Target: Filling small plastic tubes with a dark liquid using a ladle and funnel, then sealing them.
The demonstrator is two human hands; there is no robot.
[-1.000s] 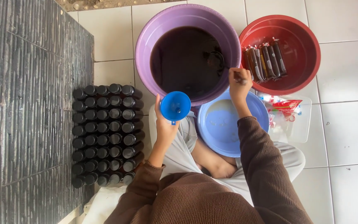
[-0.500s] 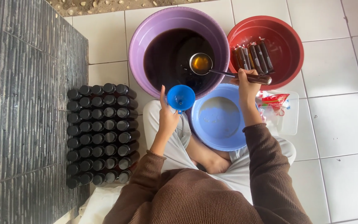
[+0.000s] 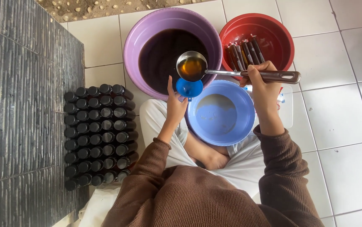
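Note:
My right hand [image 3: 261, 86] grips the dark handle of a metal ladle [image 3: 192, 66] whose bowl is full of amber-brown liquid. The ladle's bowl hovers just above a small blue funnel [image 3: 189, 88]. My left hand [image 3: 175, 104] holds that funnel from below; whatever is under the funnel is hidden by the hand. Behind them stands a purple basin [image 3: 135, 40] of dark liquid. A blue basin [image 3: 235, 126] with a little liquid rests in my lap.
A red basin [image 3: 278, 31] at the back right holds several dark filled bottles. Rows of black-capped bottles [image 3: 99, 134] lie on the tiles at my left, beside a dark ribbed wall [image 3: 17, 117]. A clear plastic container [image 3: 287, 110] sits behind my right wrist.
The ladle has come up out of the purple basin, filled, and moved over the funnel. My left hand with the funnel has stayed about where it was.

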